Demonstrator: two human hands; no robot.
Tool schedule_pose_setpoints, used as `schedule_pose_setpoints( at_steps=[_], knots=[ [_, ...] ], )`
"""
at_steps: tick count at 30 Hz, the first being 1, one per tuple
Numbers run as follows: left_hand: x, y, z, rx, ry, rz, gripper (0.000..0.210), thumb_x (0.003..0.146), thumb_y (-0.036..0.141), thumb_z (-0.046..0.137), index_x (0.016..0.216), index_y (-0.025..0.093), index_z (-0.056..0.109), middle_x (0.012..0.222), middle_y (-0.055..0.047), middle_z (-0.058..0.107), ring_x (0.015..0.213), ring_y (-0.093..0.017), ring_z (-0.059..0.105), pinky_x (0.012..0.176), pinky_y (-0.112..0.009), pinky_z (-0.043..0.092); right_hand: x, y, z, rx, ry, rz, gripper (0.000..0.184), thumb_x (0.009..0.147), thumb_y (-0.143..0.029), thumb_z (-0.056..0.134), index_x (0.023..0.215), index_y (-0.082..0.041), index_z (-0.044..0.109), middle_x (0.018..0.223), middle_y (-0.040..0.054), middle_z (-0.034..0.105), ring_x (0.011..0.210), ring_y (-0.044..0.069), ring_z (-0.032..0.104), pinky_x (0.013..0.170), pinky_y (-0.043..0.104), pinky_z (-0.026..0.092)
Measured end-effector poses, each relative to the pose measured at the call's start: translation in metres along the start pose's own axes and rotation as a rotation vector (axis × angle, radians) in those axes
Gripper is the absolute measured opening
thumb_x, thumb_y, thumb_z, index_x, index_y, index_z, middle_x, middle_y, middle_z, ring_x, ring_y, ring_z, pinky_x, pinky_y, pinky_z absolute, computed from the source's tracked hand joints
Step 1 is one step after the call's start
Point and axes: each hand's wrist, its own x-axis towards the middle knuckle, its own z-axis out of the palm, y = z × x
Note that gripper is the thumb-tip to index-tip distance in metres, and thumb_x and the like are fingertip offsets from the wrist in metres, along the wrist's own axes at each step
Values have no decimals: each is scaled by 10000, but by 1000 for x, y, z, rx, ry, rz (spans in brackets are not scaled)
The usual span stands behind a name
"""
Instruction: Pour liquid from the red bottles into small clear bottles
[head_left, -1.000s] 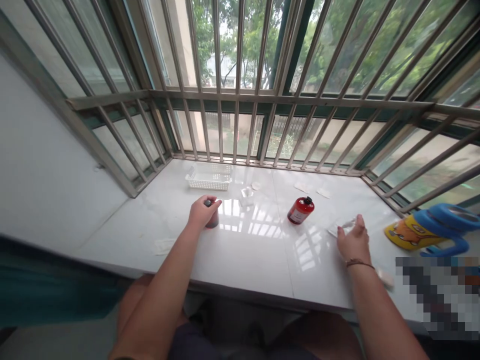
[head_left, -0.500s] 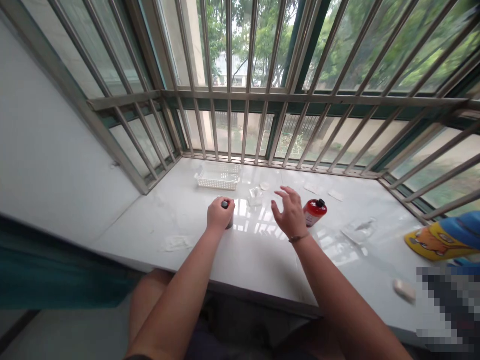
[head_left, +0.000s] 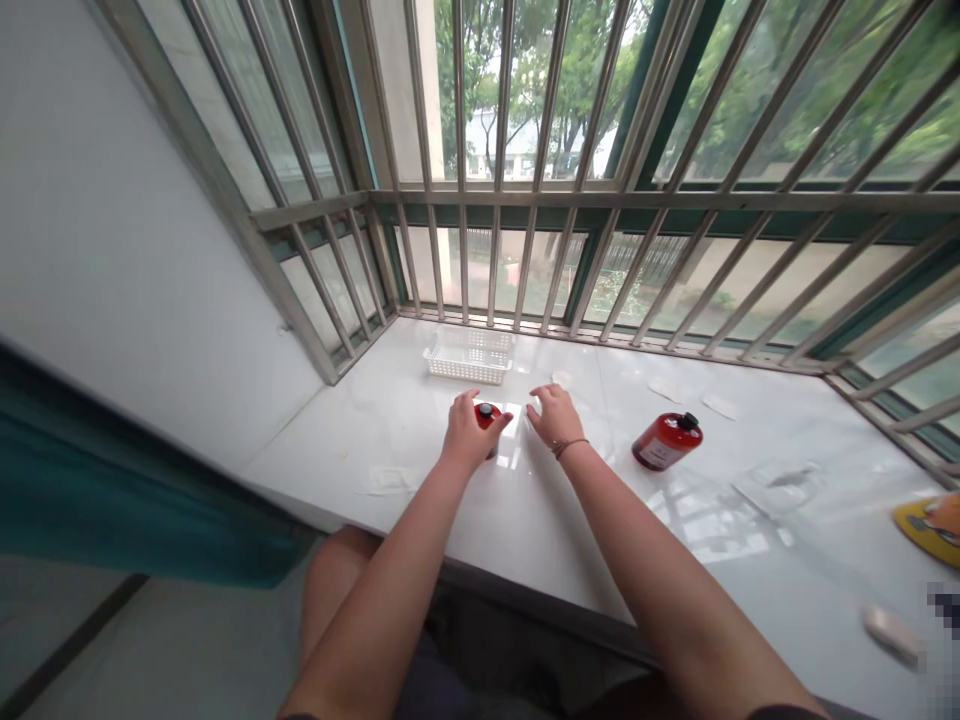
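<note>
My left hand (head_left: 466,432) is wrapped round a red bottle with a black cap (head_left: 487,412), which stands on the white tabletop (head_left: 517,530). Its red top shows between thumb and fingers; most of its body is hidden by the hand. To the right, my right hand (head_left: 553,415) hovers open, fingers bent and apart, holding nothing. It is close to the bottle but not touching it. Farther right stands another red bottle (head_left: 666,442), with a black cap and a pale label.
A white perforated basket (head_left: 469,370) sits at the back near the barred window. Flat white pieces (head_left: 718,405) and a clear plastic package (head_left: 784,485) lie on the right. A white wrapper (head_left: 390,481) lies front left. A yellow object (head_left: 930,525) and a blurred pale object (head_left: 891,635) are far right.
My right hand has moved left, away from the other red bottle and towards my left hand. My left hand's grip has loosened, baring more of its bottle's top. The view has turned left.
</note>
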Motion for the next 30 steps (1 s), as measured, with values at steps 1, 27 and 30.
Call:
schedule_pose_setpoints(
  at_steps=[1,27,30],
  knots=[
    [-10,-9,-10,26,30,27,638,919,581,740,1377,171,572,1418,-202,639,1378,-351,596,1185,-538,483,-12,-2,-4,-2,-1,-6,264,965,-269,603,1182,-155,700,1231,183,641,1179,341,578,1108,516,496],
    [-141,-33,-32,481,-737,354,671,1062,493,523,1648,178,431,1738,-197,373,1647,-366,314,1322,-641,290,-306,98,-170,-366,297,201,351,996,-440,564,1186,-187,715,1222,165,688,1190,337,640,1084,515,514],
    [-135,-6,-2,434,-810,409,706,1049,535,562,1644,177,435,1742,-210,355,1655,-366,293,1329,-633,278,-305,97,-169,-373,330,198,317,991,-415,583,1164,-189,723,1207,154,692,1165,322,648,1058,491,520]
  ],
)
